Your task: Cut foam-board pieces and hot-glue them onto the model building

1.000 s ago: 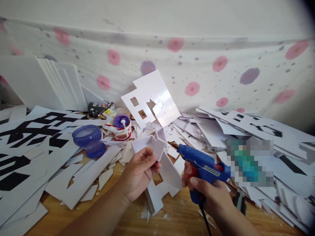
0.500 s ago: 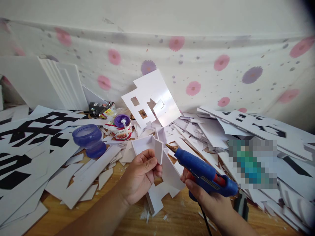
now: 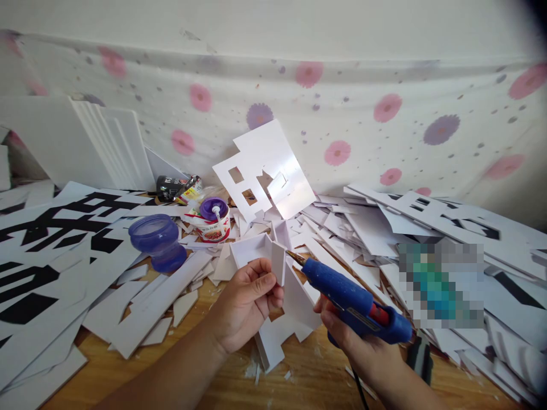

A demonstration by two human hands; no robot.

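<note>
Pinching likely unfixed strip [image 3: 279,263] in left hand [image 3: 251,300], clamping glue gun [image 3: 339,288] in right hand [image 3: 358,343], with apparently part-built frame [image 3: 298,312] at 6 o'clock.

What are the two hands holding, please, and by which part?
Left hand: small white piece, near its lower end. Right hand: blue glue gun, by its handle.

Light's OK from here, soft + fairly even, med. brightness; src. out of view. Upper wall [image 3: 273,28] greyish, dimmer twd. R edge. Bright glare on lower R of the upright white board [image 3: 273,151]; soft shadows betw. the scraps [image 3: 156,330]. Flowered sheet [image 3: 354,114] stretched at far R, v. wide-angle. Glue gun [image 3: 342,290] label too fuzzy to read. Mosaic patch [image 3: 442,285] hides a bit on R; top R corner's blk.
</note>
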